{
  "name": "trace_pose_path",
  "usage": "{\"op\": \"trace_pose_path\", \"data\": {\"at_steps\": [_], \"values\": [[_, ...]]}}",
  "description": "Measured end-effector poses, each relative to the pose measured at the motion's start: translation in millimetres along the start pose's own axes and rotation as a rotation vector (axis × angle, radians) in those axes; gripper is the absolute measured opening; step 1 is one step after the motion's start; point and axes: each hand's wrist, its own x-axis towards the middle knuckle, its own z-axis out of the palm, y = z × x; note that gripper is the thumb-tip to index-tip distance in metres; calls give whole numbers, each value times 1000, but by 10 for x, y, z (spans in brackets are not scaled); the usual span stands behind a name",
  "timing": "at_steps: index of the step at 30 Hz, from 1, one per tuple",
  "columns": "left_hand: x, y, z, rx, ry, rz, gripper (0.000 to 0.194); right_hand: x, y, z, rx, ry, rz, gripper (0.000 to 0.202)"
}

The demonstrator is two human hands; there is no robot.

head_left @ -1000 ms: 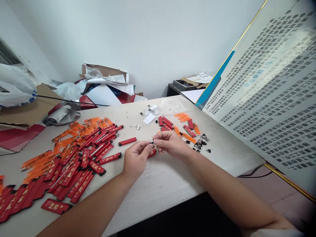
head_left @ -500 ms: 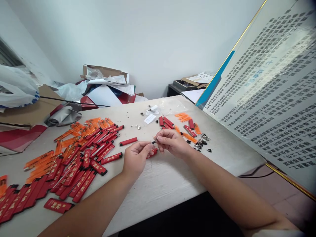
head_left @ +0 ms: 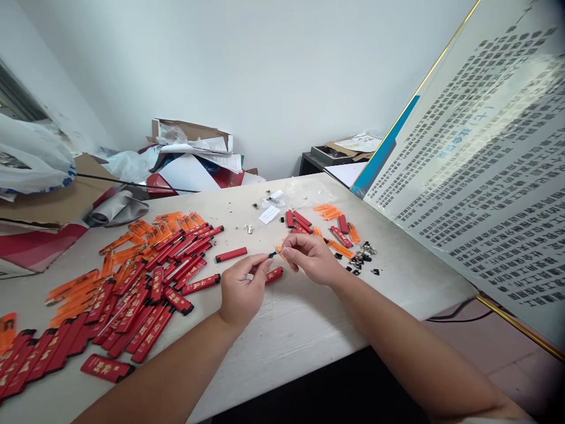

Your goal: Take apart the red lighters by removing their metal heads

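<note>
Near the middle of the table, my left hand point(head_left: 243, 287) pinches a small black part point(head_left: 272, 255) between thumb and forefinger. Close on its right, my right hand point(head_left: 311, 258) has its fingers closed on a small orange piece point(head_left: 279, 249), mostly hidden by the fingertips. A red lighter-like case point(head_left: 273, 275) lies just under and between the hands. Another red case point(head_left: 231, 254) with a black end rests behind my left hand. Small black and metal parts point(head_left: 364, 253) are scattered right of my right hand.
Many red cases point(head_left: 152, 333) and orange pieces point(head_left: 79, 294) cover the table's left side. More red cases point(head_left: 341, 237) lie at the right. White paper slips point(head_left: 269, 214) sit behind the hands. A large printed board point(head_left: 477, 153) leans along the right edge.
The fingertips of my two hands have moved slightly apart, and more of the orange piece and of the red case beneath shows. The view has shifted slightly.
</note>
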Motion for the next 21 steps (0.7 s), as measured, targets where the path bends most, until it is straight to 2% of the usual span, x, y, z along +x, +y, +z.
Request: {"op": "trace_pose_path", "data": {"at_steps": [5, 10, 15, 21], "values": [[0, 19, -7, 39, 10, 48, 15, -26, 0, 9, -143, -5, -51, 27], [7, 26, -6, 72, 20, 124, 13, -27, 2, -5, -143, -52, -46, 30], [4, 19, -6, 81, 17, 172, 12, -28, -20, -38, -34, -132, -3, 35], [0, 28, -5, 72, 18, 180, 11, -8, -4, -49, 225, -230, 62, 35]]}}
